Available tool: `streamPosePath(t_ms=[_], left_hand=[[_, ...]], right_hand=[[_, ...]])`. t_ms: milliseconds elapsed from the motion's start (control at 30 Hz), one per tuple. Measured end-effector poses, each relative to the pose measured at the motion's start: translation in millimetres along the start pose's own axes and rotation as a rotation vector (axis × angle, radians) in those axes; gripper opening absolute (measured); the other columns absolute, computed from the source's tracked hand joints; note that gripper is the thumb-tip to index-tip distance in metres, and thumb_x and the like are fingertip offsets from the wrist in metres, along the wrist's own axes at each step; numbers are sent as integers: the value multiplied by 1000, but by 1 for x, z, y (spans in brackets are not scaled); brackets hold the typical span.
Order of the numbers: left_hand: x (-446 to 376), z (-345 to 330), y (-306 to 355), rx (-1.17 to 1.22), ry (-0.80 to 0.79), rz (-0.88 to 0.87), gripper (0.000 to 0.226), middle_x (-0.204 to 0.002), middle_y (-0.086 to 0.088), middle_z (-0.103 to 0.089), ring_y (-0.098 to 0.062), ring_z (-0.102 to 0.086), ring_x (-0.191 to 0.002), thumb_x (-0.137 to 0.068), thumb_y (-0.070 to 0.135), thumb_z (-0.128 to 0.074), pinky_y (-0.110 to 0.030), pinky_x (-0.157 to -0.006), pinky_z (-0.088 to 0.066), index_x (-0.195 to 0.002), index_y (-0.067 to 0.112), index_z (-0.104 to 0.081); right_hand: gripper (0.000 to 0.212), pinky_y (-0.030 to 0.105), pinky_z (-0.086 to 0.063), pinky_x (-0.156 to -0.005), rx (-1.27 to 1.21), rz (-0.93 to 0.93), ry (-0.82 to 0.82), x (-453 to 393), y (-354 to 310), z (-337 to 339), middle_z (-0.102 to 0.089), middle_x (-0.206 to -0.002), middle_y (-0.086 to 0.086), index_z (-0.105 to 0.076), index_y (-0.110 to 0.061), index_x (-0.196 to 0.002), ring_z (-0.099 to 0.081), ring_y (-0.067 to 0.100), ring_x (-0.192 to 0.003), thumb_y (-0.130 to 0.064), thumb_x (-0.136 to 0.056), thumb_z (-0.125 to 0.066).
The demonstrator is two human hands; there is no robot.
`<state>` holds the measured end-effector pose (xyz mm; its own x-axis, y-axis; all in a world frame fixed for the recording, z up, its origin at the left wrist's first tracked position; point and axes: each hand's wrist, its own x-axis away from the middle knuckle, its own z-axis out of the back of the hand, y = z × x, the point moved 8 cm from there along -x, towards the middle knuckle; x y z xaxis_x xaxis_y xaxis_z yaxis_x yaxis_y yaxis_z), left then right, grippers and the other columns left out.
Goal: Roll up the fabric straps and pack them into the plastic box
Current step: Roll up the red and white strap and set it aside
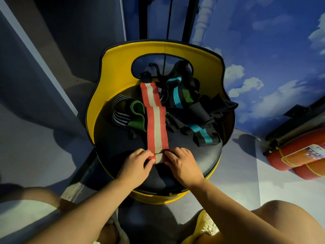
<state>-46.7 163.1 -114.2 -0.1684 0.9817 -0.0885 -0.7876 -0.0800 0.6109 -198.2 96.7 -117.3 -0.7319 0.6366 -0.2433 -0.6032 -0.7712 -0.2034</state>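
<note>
**Both hands on the near end of the red-and-white strap**

Right, the red-and-white strap [155, 118] lies stretched flat down the middle of the black seat cushion [198, 161] of a yellow barrel chair [119, 71], running from the chair's back toward the person. Its near end is turned over into a small fold, and that is where the action is. The left hand [136, 164] grips the fold's left edge, thumb curled in against the fabric, fingers bent over the top. The right hand [182, 162] pinches the right edge, fingers bent down onto the strap. The two hands sit just beside each other with only the strap's width between them.

Behind them, more straps wait in a loose heap. A green-and-striped strap [129, 113] curls just left of the red one, touching it. Black straps with a teal stripe [177, 92] pile up on the right, tangled with plain black fabric [211, 106]. Off to the right, a red fire extinguisher [297, 152] lies on the floor, well apart from the chair.
</note>
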Motion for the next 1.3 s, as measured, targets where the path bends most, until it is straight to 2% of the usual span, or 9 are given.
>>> streamPosePath(t_ms=[100,233,367,500,600,733,867,1033,1300], left_hand=[[2,-4,2,-86,-91,-31,38,-112,5,-58,-16,-57,-103,-88,38,-74,-31,-89,-48,-120,22,-62],[7,-1,10,-223,-93,-96,34,-119,5,-58,-20,-55,-113,-96,37,-64,-35,-100,-43,-126,22,-62],[6,-2,9,-175,-90,-93,29,-117,7,-49,-15,-50,-109,-96,30,-63,-35,-98,-46,-121,16,-67],[-2,-1,1,-19,-92,41,34,-115,5,-58,-16,-56,-108,-97,29,-65,-33,-96,-48,-129,19,-66],[-6,7,-3,140,25,160,25,-95,12,-65,-12,-63,-91,-90,24,-74,-34,-84,-53,-114,24,-65],[-7,10,-15,201,158,315,13,-84,12,-70,-11,-68,-82,-85,27,-81,-37,-76,-58,-95,22,-74],[-10,12,-16,161,203,329,27,-102,2,-76,-17,-70,-90,-88,31,-77,-36,-84,-59,-112,18,-79],[-7,0,-12,169,56,334,52,-104,1,-67,-13,-66,-87,-84,18,-81,-34,-87,-58,-134,17,-66],[15,-7,-12,307,100,465,41,-110,2,-72,-4,-63,-88,-87,5,-75,-4,-66,-40,-125,21,-69]], right_hand=[[39,37,-46,-86,-3,7,-43,3,-3,2,-62,-109,2,-66,-14,-121,-56,23,-90,-41,-99,-47],[39,35,-44,-86,-61,-15,-101,6,-3,5,-58,-110,0,-66,-18,-119,-52,21,-93,-44,-101,-44],[39,38,-48,-79,-141,-71,-64,2,-3,5,-59,-103,2,-69,-16,-116,-56,23,-89,-41,-101,-44],[24,42,-48,-71,-207,-125,15,-1,-2,7,-64,-89,1,-61,-16,-111,-57,24,-77,-34,-103,-48],[18,42,-47,-65,-201,-176,58,-5,3,8,-62,-79,2,-58,-17,-103,-54,25,-68,-33,-104,-48],[22,40,-50,-75,-183,-263,101,-4,4,5,-60,-105,6,-66,-14,-111,-56,26,-84,-30,-102,-53],[54,37,-47,-99,-217,-180,-37,-2,-3,-3,-51,-134,8,-54,-7,-141,-52,27,-114,-27,-92,-64],[56,33,-50,-94,-289,-236,-48,-5,3,-3,-58,-128,6,-46,-11,-149,-58,25,-110,-18,-96,-64],[42,22,-45,-94,-383,-308,-77,7,4,4,-62,-128,4,-57,-14,-136,-62,21,-112,-15,-94,-65]])
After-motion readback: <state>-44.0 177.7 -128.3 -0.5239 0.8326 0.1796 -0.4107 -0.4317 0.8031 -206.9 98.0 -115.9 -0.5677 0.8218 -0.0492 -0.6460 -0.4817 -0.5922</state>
